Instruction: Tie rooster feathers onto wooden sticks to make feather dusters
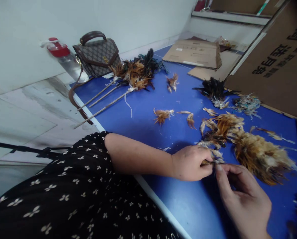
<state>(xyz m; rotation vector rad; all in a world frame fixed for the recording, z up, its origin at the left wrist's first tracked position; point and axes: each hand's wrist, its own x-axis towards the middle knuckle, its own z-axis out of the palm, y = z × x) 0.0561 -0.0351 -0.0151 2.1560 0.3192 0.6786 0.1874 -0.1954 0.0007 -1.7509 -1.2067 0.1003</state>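
My left hand (194,163) is closed around a small bunch of feathers (217,156), whose pale ends stick out past the fingers. Thumb and forefinger of my right hand (245,196) pinch at those ends, close against the left fist. Just beyond lies a loose pile of brown and cream feathers (228,124). To the right of it rests a large tan feather bundle (261,154). A small brown tuft (162,115) and a few single feathers (189,119) are on the blue table (138,122).
Feather dusters on sticks (106,108) lie at the back left, near a patterned handbag (98,54) and a red-capped bottle (66,58). Dark feathers (214,89) and a tangle of pale strips (247,103) lie at the right. Cardboard (193,53) and a big carton (273,63) stand behind.
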